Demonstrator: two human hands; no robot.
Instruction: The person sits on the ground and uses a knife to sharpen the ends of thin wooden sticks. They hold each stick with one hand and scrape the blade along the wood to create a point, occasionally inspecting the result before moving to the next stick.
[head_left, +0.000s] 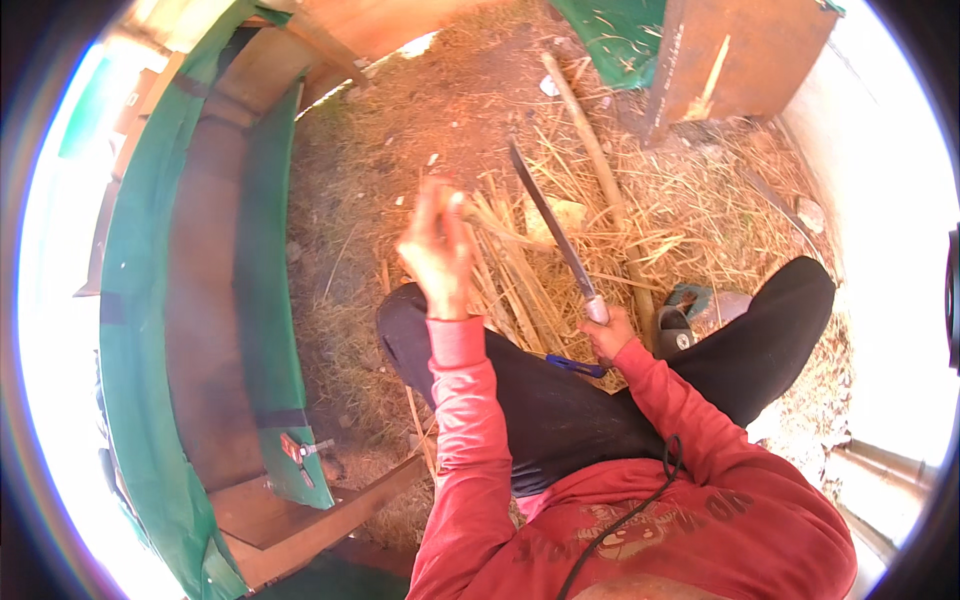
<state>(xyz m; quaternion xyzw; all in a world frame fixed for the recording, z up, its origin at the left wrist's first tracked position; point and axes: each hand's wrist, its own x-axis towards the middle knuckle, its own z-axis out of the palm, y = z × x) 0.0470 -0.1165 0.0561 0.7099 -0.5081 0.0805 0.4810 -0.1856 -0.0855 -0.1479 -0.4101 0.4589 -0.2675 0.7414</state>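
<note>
My right hand point(608, 335) is closed around the pale handle of a machete point(556, 228). Its long dark blade points up and to the left, over the straw. My left hand point(437, 250) is raised above my left knee, with its fingers stretched upward and apart and somewhat blurred; nothing shows clearly in it. Beside it lies a bundle of split, straw-coloured stalks point(515, 280), between my legs and in front of them. A blue-handled tool point(575, 366) rests by my lap, partly hidden.
A long wooden pole point(590, 140) lies across the straw-strewn ground. Left stands a wooden frame with green sheeting point(265, 290), with an orange-and-grey tool point(298, 450) on it. A brown board point(740, 60) stands at the far right, near a pale wall point(880, 200). A shoe point(675, 328) shows beside my right leg.
</note>
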